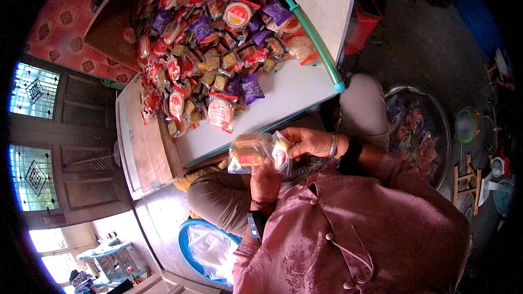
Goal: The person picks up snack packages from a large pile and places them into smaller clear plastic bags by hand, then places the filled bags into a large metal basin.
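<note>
A: Pose of each hand?
B: Left hand [265, 184]: forearm rises from 6 o'clock, hand upright, fingers toward 12. Right hand [311, 142]: forearm enters from 4 o'clock, fingers toward 9.

A: Opening?
B: Left: narrow, gripping the lower edge of a clear bag [248, 149]; far-side fingers hidden. Right: narrow, fingers closed on a small red-and-white packet [280, 155].

A: Position and axis?
B: Bag just below frame centre, toward 7 o'clock, in front of the white tabletop [283, 100]. Long axis roughly 9 to 3; yellowish contents lie the same way. Packet at the bag's 3 o'clock end, long axis near 12 to 6. Inside the bag or overlapping it: cannot tell.

A: Surroundings?
B: Heap of wrapped snacks [210, 43] at 11 o'clock from the bag; green stick [315, 38] at 1.
</note>
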Demonstrator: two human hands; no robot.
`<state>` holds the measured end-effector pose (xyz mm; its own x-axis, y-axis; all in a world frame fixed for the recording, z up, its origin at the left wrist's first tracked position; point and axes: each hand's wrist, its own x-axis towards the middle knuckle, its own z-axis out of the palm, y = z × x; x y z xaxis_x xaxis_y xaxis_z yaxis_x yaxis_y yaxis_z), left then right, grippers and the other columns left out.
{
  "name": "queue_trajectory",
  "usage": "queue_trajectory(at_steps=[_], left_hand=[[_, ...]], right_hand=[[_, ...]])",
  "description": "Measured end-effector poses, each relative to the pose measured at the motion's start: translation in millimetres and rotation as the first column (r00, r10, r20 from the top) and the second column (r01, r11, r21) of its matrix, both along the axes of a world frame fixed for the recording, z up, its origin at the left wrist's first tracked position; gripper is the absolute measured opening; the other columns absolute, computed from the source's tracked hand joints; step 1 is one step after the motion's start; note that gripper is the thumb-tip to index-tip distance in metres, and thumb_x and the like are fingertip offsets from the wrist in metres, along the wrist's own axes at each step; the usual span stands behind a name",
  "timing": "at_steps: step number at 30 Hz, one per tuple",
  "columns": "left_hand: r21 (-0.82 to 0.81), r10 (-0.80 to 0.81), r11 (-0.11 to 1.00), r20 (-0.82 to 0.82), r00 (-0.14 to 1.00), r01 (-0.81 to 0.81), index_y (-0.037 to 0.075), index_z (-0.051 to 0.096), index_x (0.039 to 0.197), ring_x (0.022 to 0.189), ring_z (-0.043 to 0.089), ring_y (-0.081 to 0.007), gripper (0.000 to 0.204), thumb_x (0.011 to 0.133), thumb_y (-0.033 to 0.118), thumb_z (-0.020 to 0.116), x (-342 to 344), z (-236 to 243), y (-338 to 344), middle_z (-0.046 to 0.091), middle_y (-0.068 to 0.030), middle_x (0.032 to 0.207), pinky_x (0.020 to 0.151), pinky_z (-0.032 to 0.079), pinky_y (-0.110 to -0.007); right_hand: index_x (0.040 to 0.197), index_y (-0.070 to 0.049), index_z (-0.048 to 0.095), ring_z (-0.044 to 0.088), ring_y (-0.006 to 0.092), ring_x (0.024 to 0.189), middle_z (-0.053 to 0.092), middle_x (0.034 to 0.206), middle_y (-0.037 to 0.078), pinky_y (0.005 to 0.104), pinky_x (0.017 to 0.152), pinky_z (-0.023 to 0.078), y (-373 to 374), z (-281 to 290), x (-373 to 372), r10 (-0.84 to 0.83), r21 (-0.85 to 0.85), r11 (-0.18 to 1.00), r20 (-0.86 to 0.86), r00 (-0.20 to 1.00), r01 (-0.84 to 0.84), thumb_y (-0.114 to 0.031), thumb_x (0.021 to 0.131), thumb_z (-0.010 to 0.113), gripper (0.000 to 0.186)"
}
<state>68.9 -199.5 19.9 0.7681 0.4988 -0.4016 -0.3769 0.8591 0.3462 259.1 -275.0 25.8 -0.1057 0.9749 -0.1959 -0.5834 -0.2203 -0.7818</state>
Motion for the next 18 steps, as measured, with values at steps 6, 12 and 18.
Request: queue_trajectory(at_steps=[6, 12, 18], left_hand=[[-0.004, -0.008, 1.0, 0.011, 1.0, 0.008, 0.006, 0.043, 0.126, 0.118, 0.043, -0.0238, 0.043, 0.093, 0.033, 0.037, 1, -4, 12, 0.048, -0.0103, 0.127, 0.103, 0.03, -0.04], [-0.085, 0.02, 0.996, 0.003, 1.0, -0.02, 0.008, 0.043, 0.126, 0.112, 0.05, -0.0267, 0.04, 0.092, 0.029, 0.043, 5, 1, 15, 0.05, -0.0109, 0.125, 0.099, 0.034, -0.043], [0.486, -0.118, 0.841, -0.265, 0.957, 0.238, 0.006, 0.045, 0.125, 0.115, 0.048, -0.0255, 0.042, 0.09, 0.028, 0.048, -7, -42, 6, 0.051, -0.0076, 0.125, 0.099, 0.034, -0.043]], right_hand=[[0.101, -0.003, 0.057, 0.053, 0.0082, 0.072, 0.058, 0.084, 0.001, 0.0217, 0.061, 0.042, 1, -7, 6, -0.008, -0.025, 1.0, -0.008, 1.0, 0.008, -0.008, 0.08, 0.063, 0.022], [0.087, -0.004, 0.057, 0.05, 0.0084, 0.057, 0.056, 0.071, 0.001, 0.0216, 0.052, 0.04, 1, -13, 6, -0.037, -0.121, 0.991, 0.107, 0.994, 0.05, -0.008, 0.077, 0.065, 0.013], [0.085, -0.004, 0.056, 0.049, 0.008, 0.055, 0.054, 0.067, 0.0, 0.0221, 0.05, 0.04, 4, -21, -2, -0.003, -0.122, 0.992, 0.194, 0.981, 0.027, -0.01, 0.076, 0.066, 0.014]])
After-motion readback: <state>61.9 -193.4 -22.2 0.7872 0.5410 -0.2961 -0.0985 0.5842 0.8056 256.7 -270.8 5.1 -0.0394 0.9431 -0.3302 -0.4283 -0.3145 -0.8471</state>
